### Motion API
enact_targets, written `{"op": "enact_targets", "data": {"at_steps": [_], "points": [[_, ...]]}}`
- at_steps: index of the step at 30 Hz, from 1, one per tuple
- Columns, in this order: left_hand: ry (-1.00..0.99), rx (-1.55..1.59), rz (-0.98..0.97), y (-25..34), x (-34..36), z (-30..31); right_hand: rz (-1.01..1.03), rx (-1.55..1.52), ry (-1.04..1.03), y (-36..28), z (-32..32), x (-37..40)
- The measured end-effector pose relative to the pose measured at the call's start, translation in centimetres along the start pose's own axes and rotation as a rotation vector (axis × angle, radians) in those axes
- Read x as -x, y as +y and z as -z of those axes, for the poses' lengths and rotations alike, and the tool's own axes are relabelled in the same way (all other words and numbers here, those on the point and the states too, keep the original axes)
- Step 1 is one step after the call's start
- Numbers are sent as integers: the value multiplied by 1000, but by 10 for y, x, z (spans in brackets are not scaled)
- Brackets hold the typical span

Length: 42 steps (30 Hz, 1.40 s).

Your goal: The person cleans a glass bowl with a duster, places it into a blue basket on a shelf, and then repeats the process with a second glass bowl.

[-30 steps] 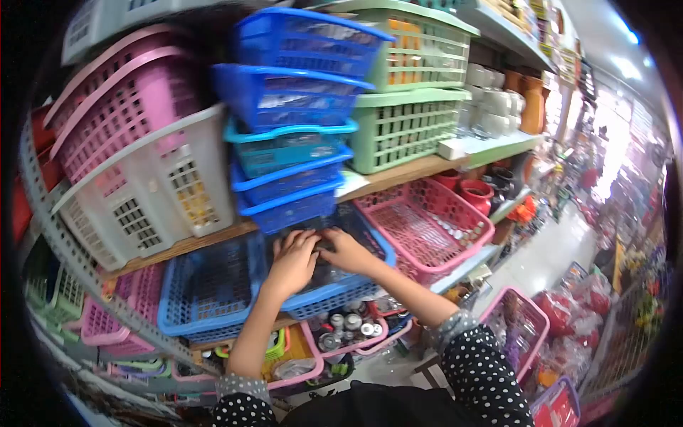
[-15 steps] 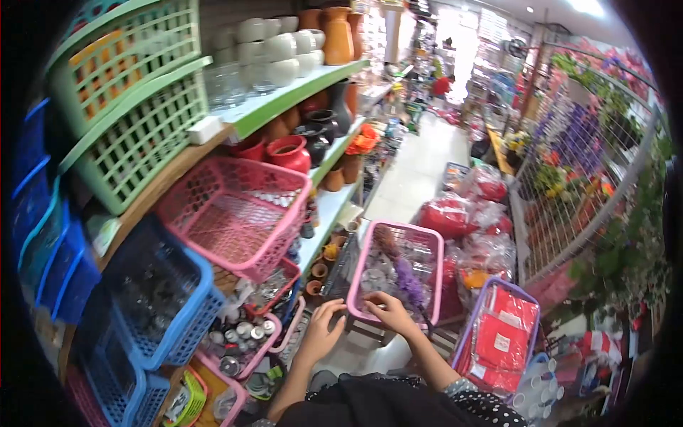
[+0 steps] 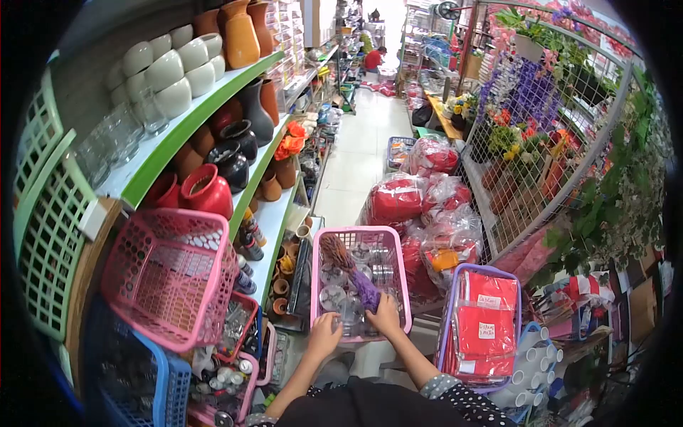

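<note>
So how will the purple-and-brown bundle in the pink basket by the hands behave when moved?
The purple-and-brown bundle is probably light for its size, given its fluffy-looking texture. It may flex, being long and slender. Rolling far seems unlikely: the pink basket walls it in.

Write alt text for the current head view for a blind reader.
A person's left hand and right hand are at the near end of a pink basket holding clear containers and a purple-ended bundle. Green-edged shelves of vases stand at left; a purple basket of red packets is at right.
</note>
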<state>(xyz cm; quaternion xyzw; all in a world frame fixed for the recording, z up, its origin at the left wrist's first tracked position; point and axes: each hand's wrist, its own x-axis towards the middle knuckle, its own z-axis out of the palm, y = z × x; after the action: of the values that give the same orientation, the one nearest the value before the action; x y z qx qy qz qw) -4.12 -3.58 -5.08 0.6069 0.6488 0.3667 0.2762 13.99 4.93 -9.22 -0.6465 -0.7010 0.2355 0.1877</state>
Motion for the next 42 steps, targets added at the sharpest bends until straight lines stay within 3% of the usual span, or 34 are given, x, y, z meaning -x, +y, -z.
{"op": "enact_targets", "data": {"at_steps": [3, 5, 7, 8, 13, 18, 20, 24, 27, 29, 30, 31, 32, 34, 35, 36, 37, 39, 40, 42], "points": [[-62, -150, 0, -26, -35, -18, -26, 184, -9, -1, -10, -15], [-131, -336, 47, -36, -52, -32, -58, 151, -3, -5, -1, -22], [-183, -386, 40, -48, -65, -44, -195, 78, -217, -17, 19, -26], [-206, -421, 21, -50, -69, -48, -204, 74, -209, -15, 22, -26], [-271, -568, -112, -78, -79, -77, -17, -195, -76, 6, 42, -21], [-281, -441, -118, -75, -77, -73, -3, -523, 8, 15, 52, -2], [-380, -292, -63, -77, -81, -65, -228, -761, -234, 5, 76, 10], [-415, -281, -75, -71, -87, -45, -250, -742, -233, 16, 83, 21], [-369, -91, 7, -75, -98, -38, -103, -631, -134, 21, 79, 28], [-431, 220, 155, -102, -116, -50, 114, -595, 73, 12, 79, 35], [-556, 441, 511, -57, -118, -22, 117, -596, 77, 5, 87, 40], [-556, 440, 506, -46, -121, -15, 65, -582, -65, -4, 100, 47], [-489, 731, 525, -40, -123, -11, 13, -565, -206, -8, 107, 50], [-377, 1196, 658, -37, -138, -11, 41, -504, -193, 4, 108, 55], [-381, 1196, 654, -37, -143, -11, 66, -444, -187, 8, 107, 57], [-311, 1184, 579, -37, -145, -11, -75, -415, -155, 8, 107, 57], [-241, 1170, 505, -37, -148, -11, -75, -414, -151, 7, 104, 58], [-255, 1149, 491, -29, -155, -10, -38, -346, 159, -6, 102, 60], [-222, 1206, 458, -24, -155, -11, -53, -346, 22, -9, 112, 63], [-219, 1240, 429, -12, -155, -3, -22, -335, 17, -5, 114, 61]]}}
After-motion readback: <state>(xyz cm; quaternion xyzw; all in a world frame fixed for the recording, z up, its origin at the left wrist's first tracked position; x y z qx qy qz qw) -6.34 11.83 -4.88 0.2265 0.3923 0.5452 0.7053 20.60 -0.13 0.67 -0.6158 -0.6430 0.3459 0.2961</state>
